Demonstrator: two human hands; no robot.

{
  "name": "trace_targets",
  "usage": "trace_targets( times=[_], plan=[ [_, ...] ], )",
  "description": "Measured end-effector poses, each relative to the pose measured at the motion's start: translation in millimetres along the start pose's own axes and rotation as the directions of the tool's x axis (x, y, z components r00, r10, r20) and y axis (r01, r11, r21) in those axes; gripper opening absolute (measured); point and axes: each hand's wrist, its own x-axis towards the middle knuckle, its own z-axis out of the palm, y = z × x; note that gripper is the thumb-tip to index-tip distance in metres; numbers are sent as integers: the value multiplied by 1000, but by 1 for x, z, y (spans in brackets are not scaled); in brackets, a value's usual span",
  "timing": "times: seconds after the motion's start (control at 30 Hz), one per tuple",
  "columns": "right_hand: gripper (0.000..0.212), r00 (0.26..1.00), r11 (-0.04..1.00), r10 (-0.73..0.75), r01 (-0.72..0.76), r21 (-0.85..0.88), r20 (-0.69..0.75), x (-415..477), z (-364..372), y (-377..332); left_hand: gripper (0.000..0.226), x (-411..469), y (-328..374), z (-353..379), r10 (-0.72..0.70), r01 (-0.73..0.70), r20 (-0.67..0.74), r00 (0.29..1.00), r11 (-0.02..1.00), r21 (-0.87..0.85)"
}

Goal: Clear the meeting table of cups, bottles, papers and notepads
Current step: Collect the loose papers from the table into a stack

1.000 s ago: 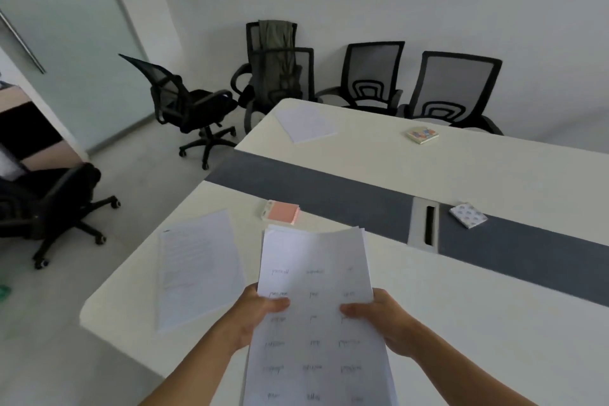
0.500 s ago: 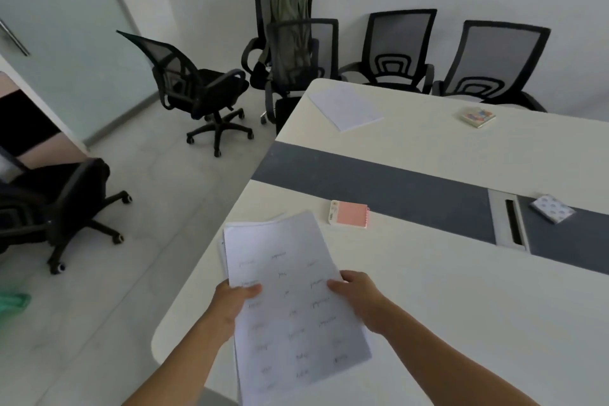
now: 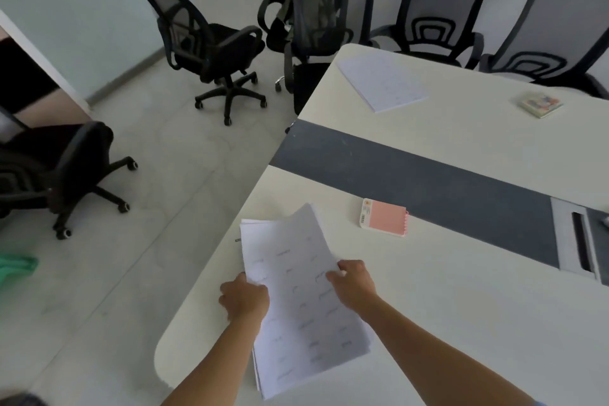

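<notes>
A stack of printed white papers lies near the table's left front corner, on top of another sheet whose edge shows at the left. My left hand grips the stack's left edge. My right hand pinches its right edge. A pink notepad lies just beyond the stack. More white papers rest at the far left corner of the table. A small colourful notepad lies at the far right.
A dark grey strip with a cable slot crosses the table. Black office chairs stand on the floor at the left and along the far wall. Something green lies on the floor at the left.
Both hands have carried the held papers left and down onto the sheet that lay near the table's left corner. The view has shifted left as well.
</notes>
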Motion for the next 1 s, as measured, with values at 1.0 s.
trace_targets(
  times=[1.0],
  plan=[
    [43,894,550,287,-449,704,345,-66,51,-9,35,41,-42,-80,-10,334,646,764,861,-383]
  ],
)
